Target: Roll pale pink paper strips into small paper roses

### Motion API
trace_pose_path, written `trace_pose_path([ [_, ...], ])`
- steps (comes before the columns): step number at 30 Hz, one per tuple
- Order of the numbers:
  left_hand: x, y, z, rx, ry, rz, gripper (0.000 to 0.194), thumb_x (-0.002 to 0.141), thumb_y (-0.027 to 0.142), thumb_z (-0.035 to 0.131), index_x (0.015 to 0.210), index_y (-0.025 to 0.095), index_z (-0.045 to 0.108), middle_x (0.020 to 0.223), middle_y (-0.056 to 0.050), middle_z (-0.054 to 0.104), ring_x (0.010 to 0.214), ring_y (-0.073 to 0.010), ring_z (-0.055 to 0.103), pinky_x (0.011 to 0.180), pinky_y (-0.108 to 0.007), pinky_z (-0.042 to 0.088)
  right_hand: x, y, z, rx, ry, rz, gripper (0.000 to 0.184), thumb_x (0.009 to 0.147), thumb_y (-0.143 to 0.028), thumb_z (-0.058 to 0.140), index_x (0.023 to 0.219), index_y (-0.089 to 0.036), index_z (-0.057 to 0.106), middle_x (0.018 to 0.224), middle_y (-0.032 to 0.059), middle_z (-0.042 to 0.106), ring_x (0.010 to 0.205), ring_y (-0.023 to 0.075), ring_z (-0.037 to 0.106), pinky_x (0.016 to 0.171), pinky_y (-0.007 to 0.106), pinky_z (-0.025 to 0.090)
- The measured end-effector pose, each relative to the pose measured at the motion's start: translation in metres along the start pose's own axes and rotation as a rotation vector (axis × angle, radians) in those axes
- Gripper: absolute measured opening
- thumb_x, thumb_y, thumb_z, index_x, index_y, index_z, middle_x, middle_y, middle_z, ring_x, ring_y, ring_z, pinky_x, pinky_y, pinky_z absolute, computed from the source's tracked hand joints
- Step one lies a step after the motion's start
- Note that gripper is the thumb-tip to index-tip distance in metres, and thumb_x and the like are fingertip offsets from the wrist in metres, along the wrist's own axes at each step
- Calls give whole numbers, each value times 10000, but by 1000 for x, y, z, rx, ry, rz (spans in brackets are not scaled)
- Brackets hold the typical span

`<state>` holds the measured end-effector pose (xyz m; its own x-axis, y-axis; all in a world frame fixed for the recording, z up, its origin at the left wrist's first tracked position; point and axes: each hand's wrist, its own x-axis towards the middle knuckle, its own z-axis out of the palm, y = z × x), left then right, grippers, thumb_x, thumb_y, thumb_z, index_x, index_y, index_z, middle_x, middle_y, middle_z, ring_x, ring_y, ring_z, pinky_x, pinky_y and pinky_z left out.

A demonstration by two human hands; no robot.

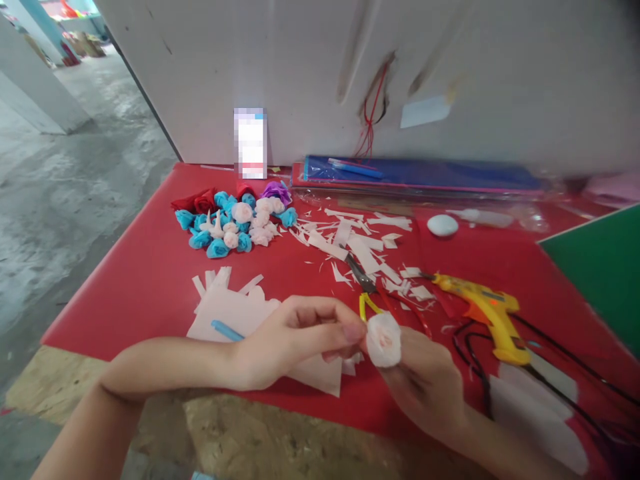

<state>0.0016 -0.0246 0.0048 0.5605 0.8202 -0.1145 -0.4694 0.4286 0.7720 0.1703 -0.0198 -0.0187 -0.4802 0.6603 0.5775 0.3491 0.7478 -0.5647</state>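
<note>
A pale pink paper rose [384, 340] is held over the front of the table, its rolled centre facing me. My right hand [427, 380] grips it from behind, with the fingers partly hidden by the bloom. My left hand [307, 333] meets it from the left, thumb and fingertips pinched at the petal edge. Under my left forearm lie pale pink paper sheets [315, 377] and a blue pen [227, 331]. Just beyond the rose are pliers [361, 275] and the yellow handle of another tool [369, 307].
Finished blue, pink, red and purple paper roses [243, 242] cluster at the back left. Paper scraps [365, 253] litter the middle. A yellow glue gun [490, 310] with its cable lies right, near a white oval object [443, 225]. A phone [251, 143] leans against the wall.
</note>
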Motion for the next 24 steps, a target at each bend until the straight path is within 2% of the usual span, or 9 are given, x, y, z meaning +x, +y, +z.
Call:
trace_pose_path([
  [10, 0, 1, 0, 68, -1, 23, 159, 808, 119, 485, 666, 115, 556, 559, 41, 430, 502, -35, 339, 509, -154, 298, 0, -3, 1, -176, 50, -12, 250, 876, -144, 366, 652, -210, 453, 490, -40, 533, 406, 92, 519, 417, 199, 399],
  [19, -3, 3, -1, 204, -45, 40, 266, 842, 150, 444, 589, 117, 518, 520, 32, 455, 546, -51, 429, 628, -175, 376, -7, 2, -2, -305, 130, -143, 135, 880, -150, 396, 782, -209, 467, 599, 9, 610, 513, 125, 573, 492, 237, 442],
  [24, -5, 4, -1, 225, -49, 24, 276, 847, 174, 445, 595, 115, 542, 543, 18, 501, 565, -56, 461, 645, -170, 396, -6, 3, -1, -434, 139, -194, 152, 885, -149, 394, 774, -192, 488, 517, 1, 577, 456, 122, 526, 460, 235, 438],
])
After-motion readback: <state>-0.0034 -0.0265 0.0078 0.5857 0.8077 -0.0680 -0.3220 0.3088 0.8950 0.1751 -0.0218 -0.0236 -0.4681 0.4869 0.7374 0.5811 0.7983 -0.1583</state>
